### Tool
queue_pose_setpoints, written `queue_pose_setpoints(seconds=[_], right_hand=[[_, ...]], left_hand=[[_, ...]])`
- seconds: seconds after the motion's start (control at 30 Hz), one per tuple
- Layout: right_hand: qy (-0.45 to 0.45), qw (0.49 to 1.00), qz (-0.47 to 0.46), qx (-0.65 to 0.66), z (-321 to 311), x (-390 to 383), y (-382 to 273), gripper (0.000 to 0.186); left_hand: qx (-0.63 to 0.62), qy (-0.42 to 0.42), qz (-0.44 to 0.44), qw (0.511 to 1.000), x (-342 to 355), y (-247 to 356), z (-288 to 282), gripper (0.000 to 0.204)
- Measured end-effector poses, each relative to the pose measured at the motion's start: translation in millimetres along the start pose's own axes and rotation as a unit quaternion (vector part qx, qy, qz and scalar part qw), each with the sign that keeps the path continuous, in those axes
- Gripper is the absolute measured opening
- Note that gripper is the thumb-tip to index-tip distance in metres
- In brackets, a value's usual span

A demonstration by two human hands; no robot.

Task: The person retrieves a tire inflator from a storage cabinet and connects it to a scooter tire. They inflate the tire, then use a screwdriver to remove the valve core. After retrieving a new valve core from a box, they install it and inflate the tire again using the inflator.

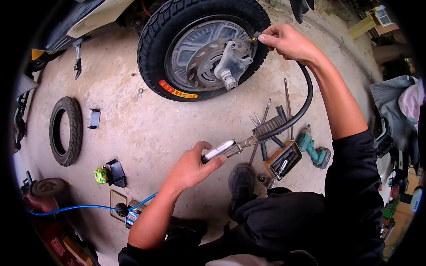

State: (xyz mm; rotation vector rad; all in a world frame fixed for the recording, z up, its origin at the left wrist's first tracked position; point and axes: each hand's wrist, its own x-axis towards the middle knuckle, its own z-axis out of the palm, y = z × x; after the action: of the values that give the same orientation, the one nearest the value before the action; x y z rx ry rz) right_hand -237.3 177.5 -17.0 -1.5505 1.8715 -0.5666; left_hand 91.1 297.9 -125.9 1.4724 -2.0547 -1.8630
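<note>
My left hand [191, 166] is wrapped round the silver grip of a tyre inflator gun [220, 150], low in the middle. From the gun a black hose [307, 95] curves up to the right. With thumb and fingers my right hand [290, 42] pinches the hose's end fitting [257, 35] at the wheel's right edge. A brass-coloured valve stem [252, 40] shows beside the fingertips; whether the fitting sits fully on it I cannot tell. The wheel [208, 55] has a black knobbly tyre, a brake disc and a metal bracket at its hub.
Pry bars [288, 106], a teal cordless impact driver [313, 148] and an open socket box [284, 160] lie right of centre. A loose tyre [65, 131] lies at left. A blue air line [80, 207] crosses lower left near a red machine [46, 190]. My shoe [242, 184] stands near the tools.
</note>
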Motion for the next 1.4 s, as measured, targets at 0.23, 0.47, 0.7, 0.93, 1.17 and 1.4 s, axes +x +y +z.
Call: queue_pose_setpoints(seconds=[0.23, 0.47, 0.7, 0.93, 1.17, 1.4], right_hand=[[-0.057, 0.972, -0.073, -0.215, -21.9, 36.2, 22.1, 0.023], [-0.061, 0.94, -0.122, -0.314, -16.1, 54.5, 26.4, 0.023], [-0.061, 0.919, -0.129, -0.368, -4.4, 53.8, 14.9, 0.022], [-0.008, 0.94, -0.101, -0.327, 13.5, 49.3, 28.7, 0.022], [-0.086, 0.992, 0.029, -0.084, 1.3, 58.2, 34.2, 0.027], [-0.108, 0.989, 0.096, -0.031, 12.3, 54.3, 27.4, 0.037]], left_hand=[[-0.221, -0.184, -0.12, 0.95, 18.6, 19.7, 11.1, 0.053], [-0.224, -0.204, -0.122, 0.945, 28.3, 19.5, 4.7, 0.059], [-0.209, -0.198, -0.113, 0.951, 34.0, 11.9, -1.8, 0.054], [-0.175, -0.201, -0.115, 0.957, 36.9, 0.5, -5.2, 0.051], [-0.224, -0.211, -0.142, 0.941, 37.3, -14.3, -12.9, 0.061], [-0.186, -0.206, -0.122, 0.953, 44.2, -3.9, -17.9, 0.053]])
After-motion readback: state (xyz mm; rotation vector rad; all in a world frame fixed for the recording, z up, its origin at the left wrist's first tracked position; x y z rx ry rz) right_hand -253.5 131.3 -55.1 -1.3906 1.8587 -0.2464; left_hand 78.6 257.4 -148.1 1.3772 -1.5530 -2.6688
